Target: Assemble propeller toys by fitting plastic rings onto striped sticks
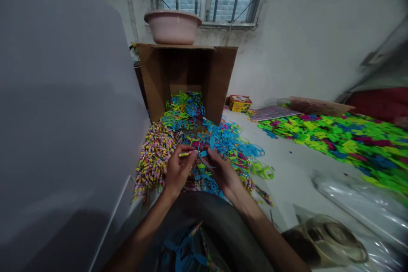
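My left hand [177, 170] pinches a short yellow patterned stick [185, 154] between thumb and fingers. Just beside it, my right hand [225, 172] grips a thin blue plastic ring piece [203, 154] with a flat tab inside. The stick's end points at the ring piece; whether they touch I cannot tell. Below my left hand spreads a heap of patterned sticks [156, 151] in pink, yellow and other colours. Around my right hand lie many blue and green plastic ring pieces [236, 144].
An open cardboard box [223, 80] spills more ring pieces, with a pink basin [174, 27] on top. A grey-white panel [70, 114] rises at left. Bright plastic parts [334, 136] cover the right side. A round dark container [204, 204] with blue pieces inside sits below my hands.
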The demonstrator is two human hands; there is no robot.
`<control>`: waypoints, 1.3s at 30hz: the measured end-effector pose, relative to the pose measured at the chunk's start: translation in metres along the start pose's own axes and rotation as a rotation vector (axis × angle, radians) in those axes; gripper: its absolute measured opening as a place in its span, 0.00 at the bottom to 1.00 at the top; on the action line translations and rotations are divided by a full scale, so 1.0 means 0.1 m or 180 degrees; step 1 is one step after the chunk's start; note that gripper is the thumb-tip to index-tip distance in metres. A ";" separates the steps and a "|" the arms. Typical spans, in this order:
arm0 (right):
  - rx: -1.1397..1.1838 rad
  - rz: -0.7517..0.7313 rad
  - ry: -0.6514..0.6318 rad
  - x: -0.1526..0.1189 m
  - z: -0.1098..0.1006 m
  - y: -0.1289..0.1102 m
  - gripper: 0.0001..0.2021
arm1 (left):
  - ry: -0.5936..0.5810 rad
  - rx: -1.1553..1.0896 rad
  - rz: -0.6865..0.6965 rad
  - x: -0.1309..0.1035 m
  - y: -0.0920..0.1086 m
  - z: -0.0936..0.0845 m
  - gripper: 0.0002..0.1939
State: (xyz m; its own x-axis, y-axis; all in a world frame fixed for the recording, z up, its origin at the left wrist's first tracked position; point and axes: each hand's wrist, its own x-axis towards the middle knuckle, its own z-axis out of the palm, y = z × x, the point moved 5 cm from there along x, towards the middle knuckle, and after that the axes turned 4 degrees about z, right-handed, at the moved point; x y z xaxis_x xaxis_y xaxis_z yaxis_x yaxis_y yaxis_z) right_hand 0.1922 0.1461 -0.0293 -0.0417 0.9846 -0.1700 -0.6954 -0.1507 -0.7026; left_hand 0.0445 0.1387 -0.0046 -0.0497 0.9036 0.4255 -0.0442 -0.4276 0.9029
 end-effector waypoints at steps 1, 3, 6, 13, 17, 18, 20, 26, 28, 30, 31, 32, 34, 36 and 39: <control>-0.0075 0.0061 -0.0020 -0.02 0.01 0.01 0.11 | -0.0020 0.0025 0.0000 0.00 0.00 0.00 0.13; -0.0208 0.0120 -0.0005 -0.04 0.02 0.02 0.12 | -0.0025 0.0081 -0.0005 0.00 0.00 -0.01 0.12; -0.0245 0.0006 0.0114 -0.06 0.01 0.01 0.13 | -0.0021 0.0049 -0.0007 0.01 0.02 -0.03 0.12; -0.0129 -0.0169 0.0248 -0.06 0.00 0.00 0.15 | -0.0189 -0.0052 -0.0122 -0.01 -0.03 0.00 0.11; -0.0094 -0.0268 0.0430 -0.08 0.01 -0.02 0.17 | -0.0158 -0.0012 -0.0106 -0.02 -0.05 0.01 0.10; -0.0075 -0.0288 0.0514 -0.08 0.00 -0.03 0.18 | -0.0106 -0.0060 -0.0092 -0.02 -0.05 0.00 0.10; -0.0057 -0.0293 0.0596 -0.10 0.00 -0.04 0.19 | -0.0034 -0.0151 -0.0070 -0.02 -0.04 -0.01 0.10; -0.0297 -0.0265 0.0218 -0.10 0.04 0.00 0.14 | -0.0134 -0.0189 -0.0215 -0.02 -0.08 -0.01 0.10; -0.0433 -0.0283 0.0232 -0.11 0.03 0.01 0.14 | -0.0113 -0.0204 -0.0215 -0.02 -0.08 -0.02 0.09; -0.0539 -0.0307 0.0288 -0.11 0.02 0.01 0.14 | -0.0129 -0.0220 -0.0217 -0.02 -0.07 -0.02 0.09; -0.0570 -0.0327 0.0313 -0.12 0.01 0.01 0.15 | -0.0158 -0.0265 -0.0224 -0.01 -0.06 -0.01 0.09; -0.0587 -0.0356 0.0336 -0.12 0.01 0.01 0.15 | -0.0189 -0.0341 -0.0233 -0.01 -0.06 -0.01 0.09; -0.0592 -0.0427 0.0378 -0.13 0.01 0.00 0.15 | -0.0211 -0.0545 -0.0269 -0.01 -0.06 0.00 0.09; -0.0631 -0.0497 0.0381 -0.13 0.02 0.00 0.15 | -0.0200 -0.0740 -0.0370 -0.01 -0.09 0.01 0.10; -0.0683 -0.0496 0.0325 -0.13 0.04 0.02 0.15 | -0.0099 -0.0945 -0.0538 -0.02 -0.15 0.02 0.12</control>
State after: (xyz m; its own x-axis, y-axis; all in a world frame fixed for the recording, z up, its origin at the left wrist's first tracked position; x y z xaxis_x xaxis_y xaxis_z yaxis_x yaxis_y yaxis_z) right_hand 0.1888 0.1334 -0.0259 0.1339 0.9849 -0.1095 -0.5195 -0.0243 -0.8541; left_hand 0.0469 0.1436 -0.0188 0.0134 0.9607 0.2773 -0.3380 -0.2567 0.9055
